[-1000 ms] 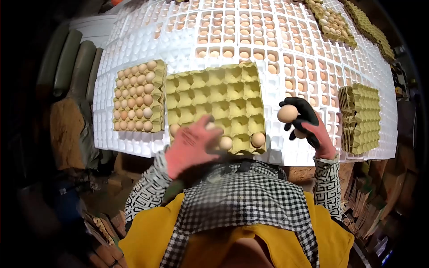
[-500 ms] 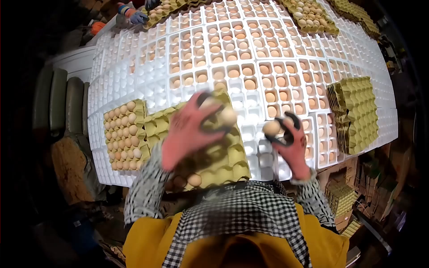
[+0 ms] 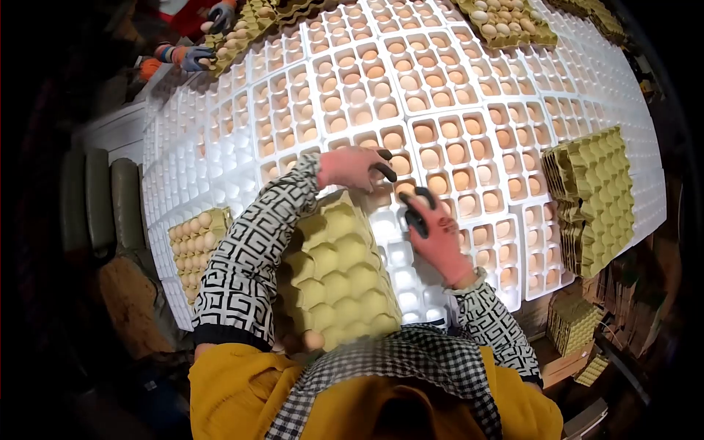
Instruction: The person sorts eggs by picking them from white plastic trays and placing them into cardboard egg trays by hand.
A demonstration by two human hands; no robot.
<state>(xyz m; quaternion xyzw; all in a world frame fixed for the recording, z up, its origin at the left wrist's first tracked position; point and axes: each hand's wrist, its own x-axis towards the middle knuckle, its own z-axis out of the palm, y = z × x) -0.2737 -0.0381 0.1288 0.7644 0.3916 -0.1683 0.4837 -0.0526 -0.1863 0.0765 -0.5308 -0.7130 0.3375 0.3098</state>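
Observation:
My left hand (image 3: 356,169), in a pink glove with black fingertips, reaches over the white moulded egg tray (image 3: 402,233). Its curled fingers are apart, near an egg (image 3: 400,163) in a cell; the palm is hidden. Slightly lower and to the right, my right hand (image 3: 438,236) wears a matching glove. Finger and thumb are bent towards an egg (image 3: 404,188) at the fingertips, seemingly gripped at a cell's edge. Under my left forearm lies a yellow-green pulp egg tray (image 3: 341,264), its visible cups bare. One loose egg (image 3: 314,339) rests by its near edge.
Many white trays of eggs (image 3: 447,143) cover the table. A filled pulp tray (image 3: 192,240) stands left, and a stack of pulp trays (image 3: 592,198) stands right. At the far left, another person's gloved hands (image 3: 192,59) work at a pulp tray of eggs (image 3: 238,44).
Both hands have moved forward over the white tray, closer together. The eggs seen in my left hand no longer show there. The view has shifted, and the other person's hands show more.

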